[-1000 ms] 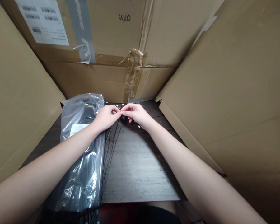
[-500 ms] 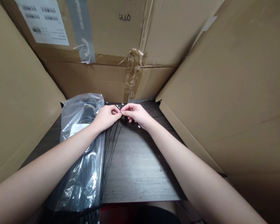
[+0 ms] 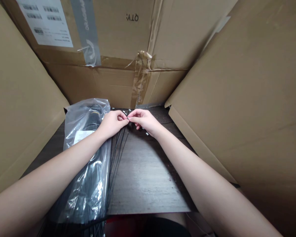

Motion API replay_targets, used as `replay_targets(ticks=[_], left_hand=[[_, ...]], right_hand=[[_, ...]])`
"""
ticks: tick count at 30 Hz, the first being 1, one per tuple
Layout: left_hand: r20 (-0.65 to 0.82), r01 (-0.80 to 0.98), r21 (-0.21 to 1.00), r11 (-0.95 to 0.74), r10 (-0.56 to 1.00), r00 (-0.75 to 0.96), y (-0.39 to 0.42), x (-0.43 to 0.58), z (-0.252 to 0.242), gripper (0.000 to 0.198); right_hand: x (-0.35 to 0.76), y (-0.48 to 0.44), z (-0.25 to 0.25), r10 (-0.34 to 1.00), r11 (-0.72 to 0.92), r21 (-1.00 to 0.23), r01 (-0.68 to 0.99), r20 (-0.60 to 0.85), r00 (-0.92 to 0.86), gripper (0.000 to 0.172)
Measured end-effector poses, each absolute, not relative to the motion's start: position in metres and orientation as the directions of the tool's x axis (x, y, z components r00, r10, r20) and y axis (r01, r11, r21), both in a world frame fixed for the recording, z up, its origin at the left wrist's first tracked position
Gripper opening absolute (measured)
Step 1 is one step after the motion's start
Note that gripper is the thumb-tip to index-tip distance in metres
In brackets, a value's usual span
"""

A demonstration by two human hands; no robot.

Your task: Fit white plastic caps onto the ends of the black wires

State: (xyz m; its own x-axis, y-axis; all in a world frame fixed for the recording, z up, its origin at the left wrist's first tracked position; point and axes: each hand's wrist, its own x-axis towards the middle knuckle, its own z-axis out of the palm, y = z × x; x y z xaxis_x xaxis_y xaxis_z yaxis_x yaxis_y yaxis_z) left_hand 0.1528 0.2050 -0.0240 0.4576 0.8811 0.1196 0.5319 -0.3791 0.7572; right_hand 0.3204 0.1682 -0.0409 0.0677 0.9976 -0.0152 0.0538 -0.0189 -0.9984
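Observation:
My left hand (image 3: 113,123) and my right hand (image 3: 145,121) meet fingertip to fingertip near the back of the table. Each is closed in a pinch on the tip of a thin black cable, where a tiny pale piece shows between the fingers. More thin black cables (image 3: 117,151) run from under my hands toward the table's front edge. Small white end pieces (image 3: 124,112) lie just behind my fingers, and another white end piece (image 3: 147,134) rests below my right hand. My fingertips hide most of the held tip.
On the left, beneath my left forearm, lies a clear plastic bag (image 3: 105,184) holding black cables and a white label (image 3: 82,135). Cardboard walls enclose the dark wooden table (image 3: 148,184): a taped box (image 3: 113,79) behind, a left panel (image 3: 19,98) and a right panel (image 3: 249,98).

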Motion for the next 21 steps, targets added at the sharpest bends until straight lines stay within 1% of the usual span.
replay_targets(ticks=[21], left_hand=[[0.107,0.514,0.784,-0.348,0.891,0.441,0.2027,0.1536,-0.0232,0.01]], right_hand=[[0.3185,0.1675,-0.0386,0.997,-0.03,-0.997,0.069,-0.025,0.068,0.011]])
